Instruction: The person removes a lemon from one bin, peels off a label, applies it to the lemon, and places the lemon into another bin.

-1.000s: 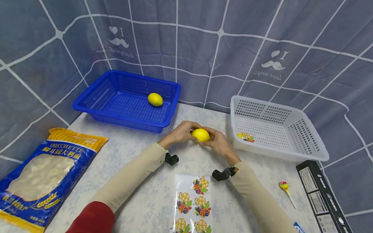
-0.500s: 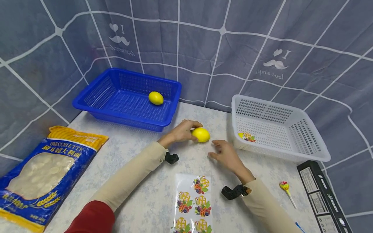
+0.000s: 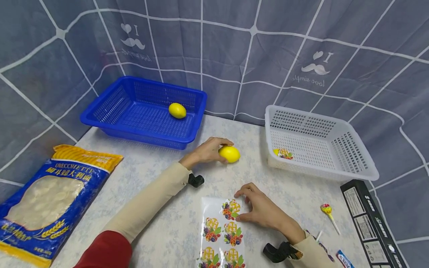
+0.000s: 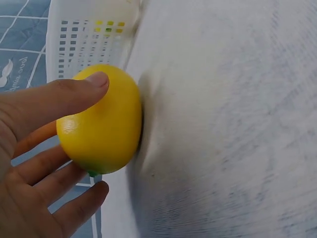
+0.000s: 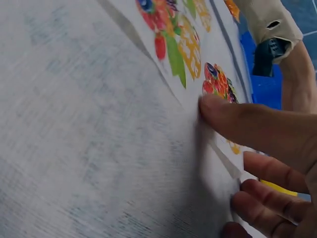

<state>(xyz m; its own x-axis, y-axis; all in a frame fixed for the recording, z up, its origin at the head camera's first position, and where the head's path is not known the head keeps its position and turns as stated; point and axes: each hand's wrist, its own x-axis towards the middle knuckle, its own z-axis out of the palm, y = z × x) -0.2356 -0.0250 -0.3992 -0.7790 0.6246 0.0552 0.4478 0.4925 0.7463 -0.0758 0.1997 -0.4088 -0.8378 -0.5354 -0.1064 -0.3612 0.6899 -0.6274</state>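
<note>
My left hand (image 3: pixel 208 150) holds a yellow lemon (image 3: pixel 229 153) on the table between the two baskets. In the left wrist view the thumb lies over the lemon (image 4: pixel 106 126), with fingers behind it; its green tip points down. Close to the camera, my right hand (image 3: pixel 263 211) is at the upper right edge of a sheet of fruit stickers (image 3: pixel 207 209). The right wrist view has the thumb over the sheet's edge beside a sticker (image 5: pixel 218 82), the other fingers apart from it and loosely bent. Whether the fingertips touch the sheet I cannot tell.
A blue basket (image 3: pixel 110 128) with another lemon (image 3: pixel 177 110) stands back left. At right is a white basket (image 3: pixel 321 169) with a stickered yellow thing (image 3: pixel 283 153) inside. A pasta bag (image 3: pixel 60 197), a lollipop (image 3: pixel 328 214), a blue wrapper (image 3: pixel 343 258) and a black box (image 3: pixel 368 223) lie around.
My right hand has let go of the lemon and moved back toward me to the sticker sheet. My left hand has stayed in place with the lemon.
</note>
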